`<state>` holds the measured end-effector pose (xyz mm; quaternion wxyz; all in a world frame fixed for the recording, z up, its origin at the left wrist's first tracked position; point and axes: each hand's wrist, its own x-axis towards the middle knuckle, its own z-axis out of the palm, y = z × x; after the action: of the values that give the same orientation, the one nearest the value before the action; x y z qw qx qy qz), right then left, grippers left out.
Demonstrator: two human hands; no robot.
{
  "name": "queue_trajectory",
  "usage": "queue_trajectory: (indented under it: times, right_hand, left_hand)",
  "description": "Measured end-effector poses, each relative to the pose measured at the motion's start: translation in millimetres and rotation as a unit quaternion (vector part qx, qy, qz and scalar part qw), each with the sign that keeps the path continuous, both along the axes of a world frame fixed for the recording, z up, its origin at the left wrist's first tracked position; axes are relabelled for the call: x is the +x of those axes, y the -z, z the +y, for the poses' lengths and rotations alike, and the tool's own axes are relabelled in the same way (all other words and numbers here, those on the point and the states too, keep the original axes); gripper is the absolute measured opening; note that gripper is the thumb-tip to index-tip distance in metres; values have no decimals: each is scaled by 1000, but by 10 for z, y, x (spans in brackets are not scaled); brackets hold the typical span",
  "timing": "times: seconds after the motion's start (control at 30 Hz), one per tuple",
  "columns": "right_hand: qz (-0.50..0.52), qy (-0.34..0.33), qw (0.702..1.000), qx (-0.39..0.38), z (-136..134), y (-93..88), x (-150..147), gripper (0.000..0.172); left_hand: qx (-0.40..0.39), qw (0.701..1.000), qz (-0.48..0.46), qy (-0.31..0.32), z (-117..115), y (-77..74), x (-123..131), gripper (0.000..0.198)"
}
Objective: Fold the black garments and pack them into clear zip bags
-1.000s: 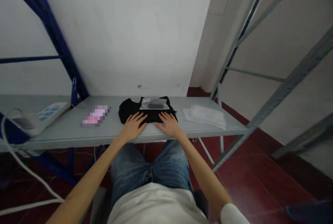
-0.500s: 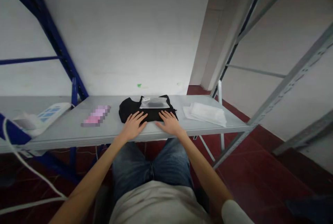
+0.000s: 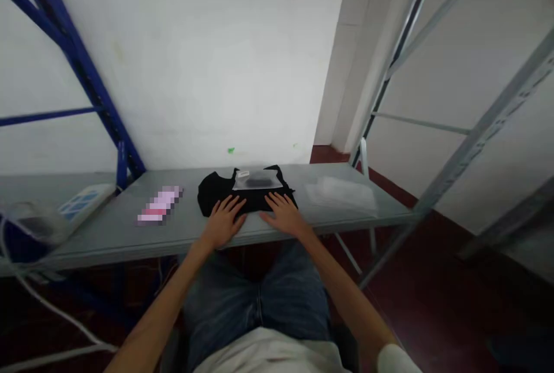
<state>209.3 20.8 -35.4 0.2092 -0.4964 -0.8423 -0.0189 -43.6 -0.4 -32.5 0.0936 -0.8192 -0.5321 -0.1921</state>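
A black cloth item (image 3: 213, 189), perhaps a folded garment, lies flat on the grey shelf top in front of me. Across its upper part rests a clear plastic packet (image 3: 258, 179) with a small white label and something dark inside. My left hand (image 3: 223, 223) lies flat, fingers spread, on the near left edge of the black cloth. On the near right edge my right hand (image 3: 283, 214) is spread the same way. Both thumbs point inward, and neither hand grips anything. The cloth under my fingers is hidden.
Translucent white plastic bags (image 3: 344, 195) lie to the right on the grey shelf (image 3: 182, 237). At left are a pixelated pink item (image 3: 160, 205) and a white power strip (image 3: 84, 205) with a cable. Blue posts (image 3: 93, 81) and grey metal posts (image 3: 433, 194) flank the shelf.
The camera view has tilted slightly, so the shelf sits a little lower in the picture. Both hands stay flat on the black cloth, with no clear movement against it.
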Motion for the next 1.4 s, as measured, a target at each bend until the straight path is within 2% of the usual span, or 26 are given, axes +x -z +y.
queue_trajectory:
  times: [0.37,0.77,1.17,1.4]
  right_hand:
    - [11,-1,1000,6,4,7,1,71]
    - [-7,-1,1000,4,-37,-34,3,72]
    - [-16,-5,1000,3,4,10,9,71]
    - [-6,-3,1000,0,-17,-10,8,71]
  left_hand:
    - [9,1000,-4,0,42,47,-29,54]
    - [-17,1000,-14,-5,-7,-14,11,55]
    - [2,1000,-25,-4,0,25,7,54]
    - [-11,1000,-20,-7,-1,-8,15,54]
